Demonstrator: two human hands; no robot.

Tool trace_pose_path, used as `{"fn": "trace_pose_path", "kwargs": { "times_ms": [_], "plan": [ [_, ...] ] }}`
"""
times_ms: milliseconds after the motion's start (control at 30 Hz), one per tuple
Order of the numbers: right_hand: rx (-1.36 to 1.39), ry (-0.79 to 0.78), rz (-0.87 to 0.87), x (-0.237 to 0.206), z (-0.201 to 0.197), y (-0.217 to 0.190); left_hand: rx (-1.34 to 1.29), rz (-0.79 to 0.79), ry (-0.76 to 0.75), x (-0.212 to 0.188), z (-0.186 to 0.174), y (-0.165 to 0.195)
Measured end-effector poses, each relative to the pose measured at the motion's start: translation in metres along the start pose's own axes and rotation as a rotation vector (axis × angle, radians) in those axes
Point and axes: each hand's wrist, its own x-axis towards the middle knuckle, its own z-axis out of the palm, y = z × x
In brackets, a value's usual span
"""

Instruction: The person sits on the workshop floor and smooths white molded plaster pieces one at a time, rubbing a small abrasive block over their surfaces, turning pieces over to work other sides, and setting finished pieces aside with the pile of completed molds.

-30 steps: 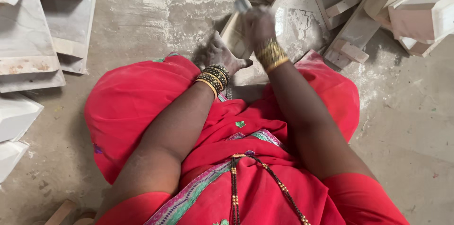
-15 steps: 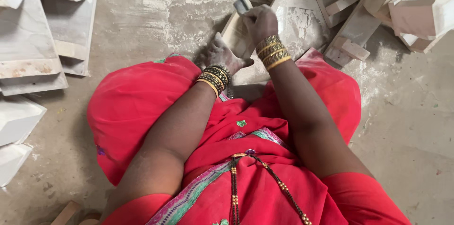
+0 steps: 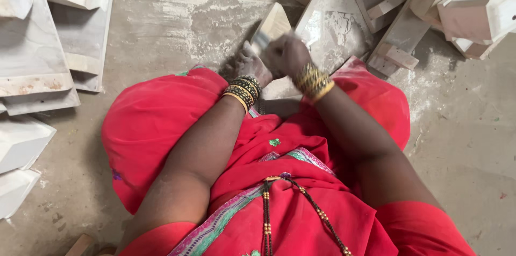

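I sit on a dusty concrete floor in red clothing. A pale wooden block (image 3: 275, 21) leans on the floor in front of my knees. My left hand (image 3: 248, 65), dusted white and wearing dark and gold bangles, presses against the block's lower left edge. My right hand (image 3: 287, 54), with gold bangles at the wrist, is blurred and closed around a small grey rubbing tool (image 3: 260, 41) held against the block's face. The tool is mostly hidden by my fingers.
Flat grey-white panels (image 3: 32, 57) are stacked at the left, with white moulded pieces (image 3: 19, 140) below them. A pile of wooden frames and blocks (image 3: 408, 25) fills the top right. A large grey slab (image 3: 336, 25) lies behind the block.
My right hand has slid down and leftwards over the block, towards my left hand. The left hand has stayed against the block's edge.
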Motion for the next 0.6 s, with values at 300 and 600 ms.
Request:
{"fn": "trace_pose_path", "kwargs": {
  "times_ms": [300, 600],
  "plan": [
    [-0.142, 0.118, 0.134, 0.001, 0.0, -0.004, 0.016, -0.025, -0.033, 0.0, 0.006, -0.004],
    [-0.211, 0.141, 0.129, 0.025, 0.011, 0.017, -0.023, -0.04, -0.008, -0.002, 0.002, -0.001]
  ]
}}
